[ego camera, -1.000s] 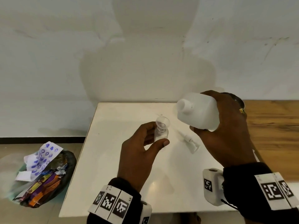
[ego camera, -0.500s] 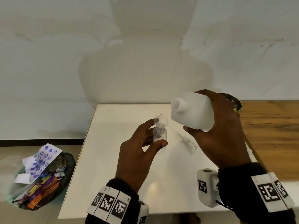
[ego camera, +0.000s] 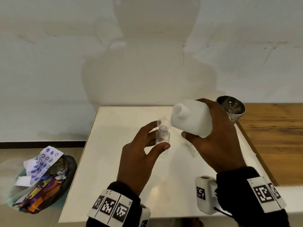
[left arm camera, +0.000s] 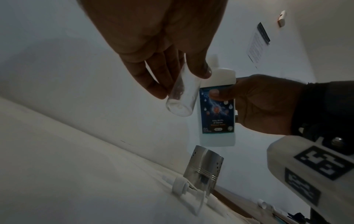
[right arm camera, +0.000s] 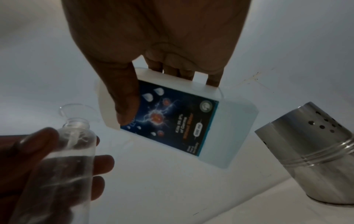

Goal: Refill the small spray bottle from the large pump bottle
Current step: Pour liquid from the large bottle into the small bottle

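White plastic jug (ego camera: 191, 119), gripped in the right hand (ego camera: 218, 141), tilts with its open neck up and right of the funnel (ego camera: 164, 123). Left hand (ego camera: 141, 158) pinches the small bottle (ego camera: 162, 140) upright above mid-tabletop (ego camera: 106, 161), just beside and below that neck.

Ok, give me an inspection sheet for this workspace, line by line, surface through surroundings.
Surface: white table, glossy, beside a wooden top.
Job's things: small clear bottle held above the table, clear funnel in its neck; large white bottle tilted, open neck near the funnel; its pump head lies on the table.
Clutter: perforated steel holder at the table's far right corner.
Grippers: left hand pinches the small bottle; right hand grips the large bottle.
Cables: nothing seen.
Surroundings: white wall; full waste bin on the floor, left of the table.
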